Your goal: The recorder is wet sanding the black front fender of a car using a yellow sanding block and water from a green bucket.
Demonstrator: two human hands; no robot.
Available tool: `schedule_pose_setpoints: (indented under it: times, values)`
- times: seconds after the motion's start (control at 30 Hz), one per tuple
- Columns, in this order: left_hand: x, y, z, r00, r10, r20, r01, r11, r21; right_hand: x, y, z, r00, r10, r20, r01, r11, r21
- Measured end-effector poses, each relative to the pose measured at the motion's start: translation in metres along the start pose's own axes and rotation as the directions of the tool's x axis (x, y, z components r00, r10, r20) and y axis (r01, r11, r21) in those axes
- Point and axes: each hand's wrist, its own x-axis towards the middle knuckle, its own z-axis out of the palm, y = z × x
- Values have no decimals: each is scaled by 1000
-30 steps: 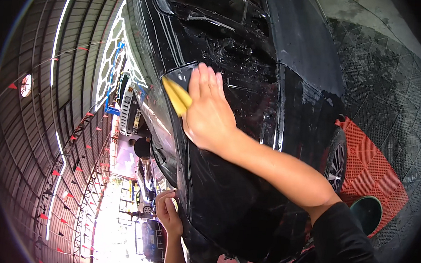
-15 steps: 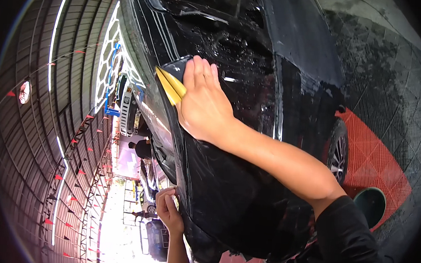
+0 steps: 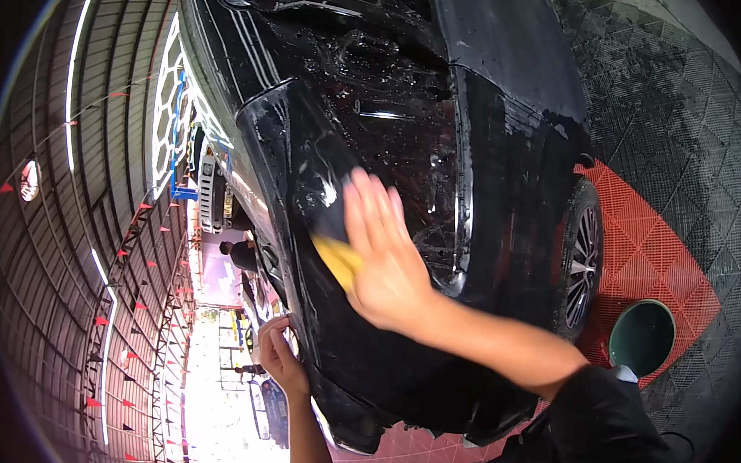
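A glossy black sheet of film [image 3: 372, 357] lies over the body panel of a black car [image 3: 505, 230], its loose lower edge uneven near me. My right hand [image 3: 389, 270], slightly blurred, presses flat on the film with fingers together. Under its palm is a squeegee [image 3: 335, 263], yellow with a dark part, partly covered by the hand. Wet streaks and droplets show on the panel beyond the fingers. At the film's left edge, my left hand [image 3: 280, 357] has its fingers curled and pinched against that edge; the fingertips are partly hidden.
To the right are the car's wheel [image 3: 582, 264], a dark green bucket [image 3: 643, 338] and red and grey floor grating [image 3: 650, 246]. Another person [image 3: 239, 252] and other vehicles [image 3: 212, 191] stand far left, under a ribbed roof [image 3: 43, 239].
My right hand has slid the squeegee over the film toward me and a little rightward, away from the upper corner. My left hand stays at the left edge. The view has shifted slightly.
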Motion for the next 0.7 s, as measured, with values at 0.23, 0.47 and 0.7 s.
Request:
schedule_pose_setpoints:
  times: [0.23, 0.47, 0.7]
  values:
    - [-2, -1, 2, 999, -44, 20, 44, 999, -20, -9, 0, 1, 997, 10, -73, -7, 999, 38]
    - [-3, 0, -11, 998, -53, 36, 52, 998, 29, -75, -4, -4, 987, 151, 51, -155, 984, 90]
    - [-6, -6, -7, 987, -163, 16, 164, 984, -67, -60, 4, -2, 990, 135, 34, -137, 988, 70]
